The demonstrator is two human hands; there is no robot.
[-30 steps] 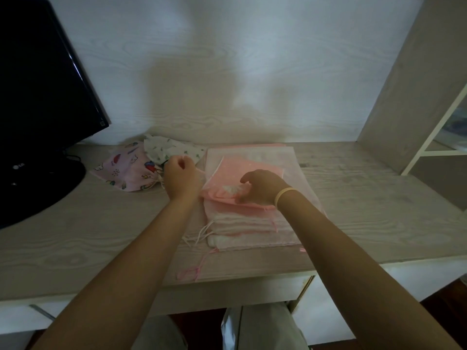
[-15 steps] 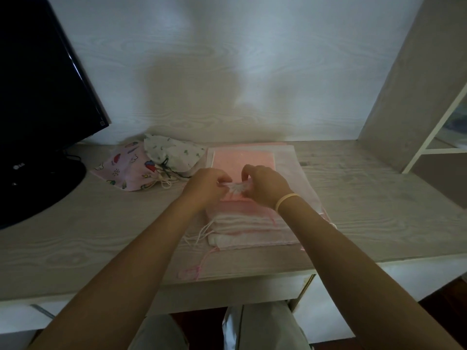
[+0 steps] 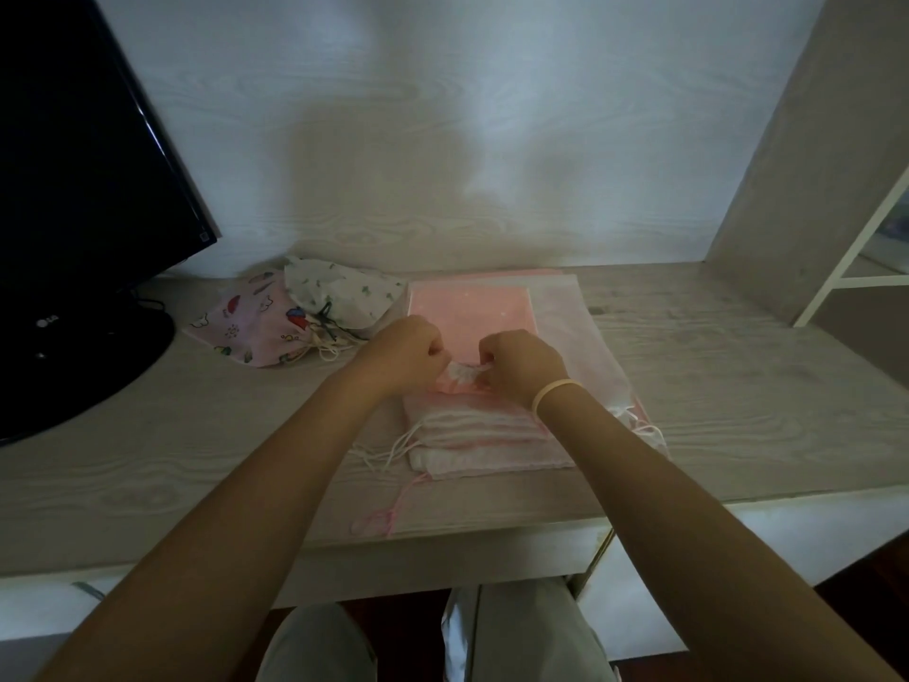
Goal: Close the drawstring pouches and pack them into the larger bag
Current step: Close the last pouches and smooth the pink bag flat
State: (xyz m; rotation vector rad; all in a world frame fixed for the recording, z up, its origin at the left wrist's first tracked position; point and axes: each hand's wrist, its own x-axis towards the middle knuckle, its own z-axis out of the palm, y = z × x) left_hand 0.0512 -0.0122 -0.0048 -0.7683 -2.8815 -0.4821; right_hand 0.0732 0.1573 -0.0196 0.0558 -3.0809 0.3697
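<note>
A small pink drawstring pouch (image 3: 469, 307) lies flat on top of a stack of pale pink pouches (image 3: 484, 433) in the middle of the desk. Its near mouth is bunched into a white ruffle (image 3: 462, 372). My left hand (image 3: 404, 355) and my right hand (image 3: 521, 369) are both closed on that ruffled mouth, one at each side. The drawstrings inside my fingers are hidden. Left of the stack lie two closed pouches: a pink patterned one (image 3: 248, 327) and a white printed one (image 3: 339, 292) resting on it.
A black monitor (image 3: 74, 189) on its stand fills the left of the wooden desk (image 3: 738, 386). Loose white and pink cords (image 3: 388, 484) trail from the stack toward the front edge. A shelf upright (image 3: 797, 155) rises at the right.
The pink pouch was laid down flat on the stack. My left hand came over from the left and both hands closed on its mouth, which is now gathered tighter.
</note>
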